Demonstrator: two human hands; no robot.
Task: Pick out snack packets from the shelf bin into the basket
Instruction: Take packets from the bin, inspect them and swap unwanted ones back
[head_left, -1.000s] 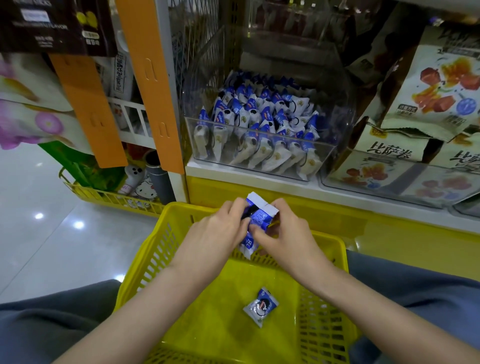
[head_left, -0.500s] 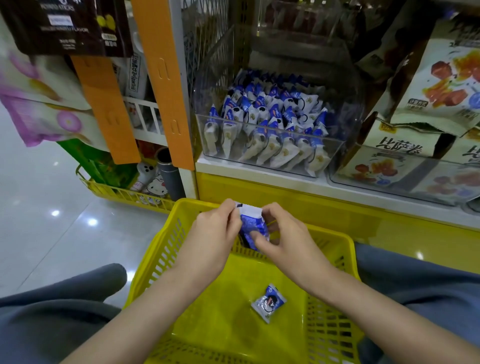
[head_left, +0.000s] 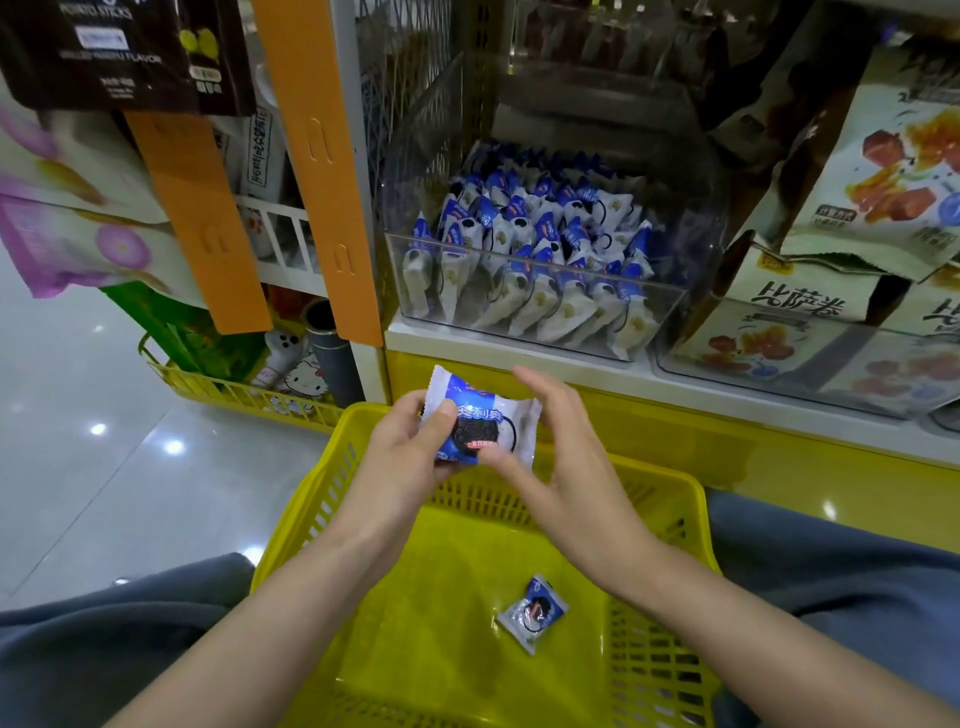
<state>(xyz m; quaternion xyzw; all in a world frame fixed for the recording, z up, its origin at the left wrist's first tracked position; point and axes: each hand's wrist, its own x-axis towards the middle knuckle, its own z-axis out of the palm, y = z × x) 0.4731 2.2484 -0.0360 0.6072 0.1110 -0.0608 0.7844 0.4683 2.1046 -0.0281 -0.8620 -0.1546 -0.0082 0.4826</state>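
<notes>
Snack packet (head_left: 480, 421) held up over the yellow basket (head_left: 332, 499), below the shelf bin (head_left: 649, 332).
The left hand (head_left: 400, 457) grips the packet, thumb on its face and fingers curled behind. The right hand (head_left: 561, 457) has its fingers spread apart, thumb tip touching the packet's lower edge. A second packet (head_left: 534, 612) lies on the basket floor, and the clear bin is packed with matching packets (head_left: 540, 244).

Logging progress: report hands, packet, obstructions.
Left hand grips packet above basket. Right hand touches it, fingers spread. Second packet lies inside. Nothing blocking.
</notes>
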